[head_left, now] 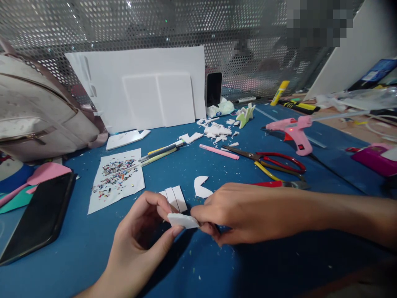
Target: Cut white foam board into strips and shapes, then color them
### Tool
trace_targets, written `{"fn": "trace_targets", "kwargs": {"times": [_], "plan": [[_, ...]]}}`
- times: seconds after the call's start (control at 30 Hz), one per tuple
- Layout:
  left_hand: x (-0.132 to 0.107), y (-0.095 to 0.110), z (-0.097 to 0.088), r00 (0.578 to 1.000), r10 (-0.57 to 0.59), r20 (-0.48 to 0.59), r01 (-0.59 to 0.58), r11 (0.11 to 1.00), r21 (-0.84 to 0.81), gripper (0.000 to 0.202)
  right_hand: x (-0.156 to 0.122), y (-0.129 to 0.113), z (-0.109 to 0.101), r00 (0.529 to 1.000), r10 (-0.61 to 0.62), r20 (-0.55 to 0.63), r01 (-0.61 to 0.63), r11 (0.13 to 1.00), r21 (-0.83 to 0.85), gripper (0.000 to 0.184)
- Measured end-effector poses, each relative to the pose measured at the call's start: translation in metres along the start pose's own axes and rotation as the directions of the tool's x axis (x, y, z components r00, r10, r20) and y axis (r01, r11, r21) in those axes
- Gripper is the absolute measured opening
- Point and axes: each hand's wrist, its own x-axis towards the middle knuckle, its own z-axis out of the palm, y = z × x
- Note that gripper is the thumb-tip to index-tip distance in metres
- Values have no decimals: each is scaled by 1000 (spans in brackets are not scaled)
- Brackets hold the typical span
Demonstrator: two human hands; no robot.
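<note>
We watched from one head-worn camera, facing forward and down across the blue table [77, 254]. Our view held the left hand [139, 240] and the right hand [242, 211] close, low and near the middle, with the perforated panel [173, 25] farther off along the top and the backpack [37, 111] cut by the left edge.

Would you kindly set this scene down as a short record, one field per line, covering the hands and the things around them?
Left hand: pinches a thin white piece between thumb and fingers
Right hand: at the piece's other end, grip partly hidden
Just beyond: white strips, a notched white piece
Right side: pink glue gun, red-handled tool
Left side: black phone, paper bearing small coloured bits
Surface: blue table
</note>
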Motion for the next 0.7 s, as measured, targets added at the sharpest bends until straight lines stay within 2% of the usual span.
{"fn": "trace_targets", "kwargs": {"times": [0.17, 0.37, 0.5, 0.6, 0.7], "plan": [[0, -1, -1, 1000, -5, 28, 5, 1000, -12, 16, 0, 0, 2, 1000, -7, 20, 7, 1000, 2, 19], [0, 1, -2, 993, 84, 87, -80, 996, -41, 16, -1, 0, 3, 998, -48, 38, 50, 997, -62, 14], [1, 0, -2, 993, 72, 95, -71, 997, -19, 16, -1, -1, 3, 996, -65, 65, 70, 994, -78, 13], [0, 0, -1, 992, 68, 103, -65, 997, -36, 16, -1, -1, 4, 994, -79, 79, 84, 995, -57, 16], [-1, -1, -1, 995, 56, 81, -52, 998, -43, 15, 0, 3, -4, 992, -105, 70, 102, 994, 46, 21]]}}
